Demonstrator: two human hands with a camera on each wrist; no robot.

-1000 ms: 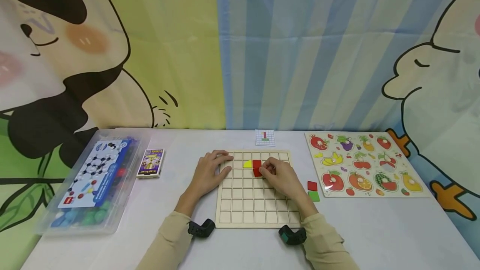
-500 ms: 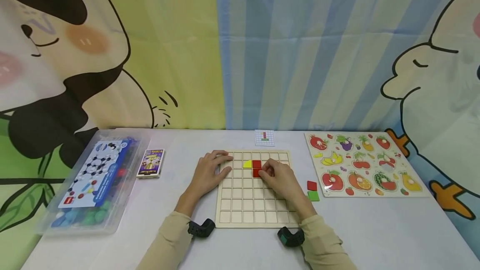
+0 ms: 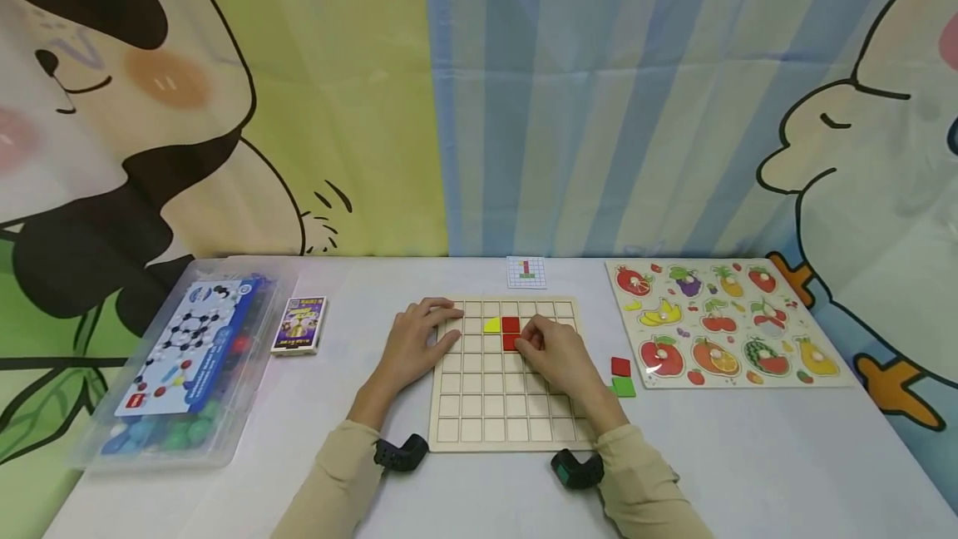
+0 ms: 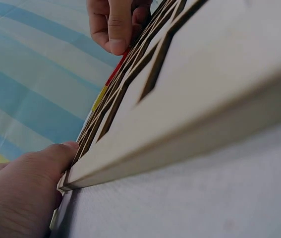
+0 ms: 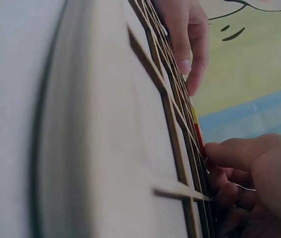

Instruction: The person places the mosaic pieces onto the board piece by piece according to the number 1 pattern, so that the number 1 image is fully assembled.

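A wooden grid board (image 3: 515, 446) lies flat on the table. Two red square tiles sit one above the other in its upper part, the upper tile (image 3: 511, 324) right of a yellow tile (image 3: 491, 325). At the lower red tile (image 3: 510, 342), the thumb and curled fingers of my right hand (image 3: 557, 350) pinch its right side. In the right wrist view the thumb (image 5: 227, 151) meets the red edge. My left hand (image 3: 414, 342) rests on the board's upper left edge with fingers spread. The right hand's fingertips are partly hidden.
Right of the board lie a loose red tile (image 3: 620, 367) and a green tile (image 3: 624, 388). A fruit puzzle board (image 3: 718, 339) is beyond them. Behind stands a small grid pattern card (image 3: 526, 273). To the left are a card box (image 3: 299, 325) and a clear plastic case (image 3: 232, 439).
The lower red tile, slightly askew a second ago, now lines up under the upper one. My right hand has shifted slightly; the left stays put. The head view has moved a little.
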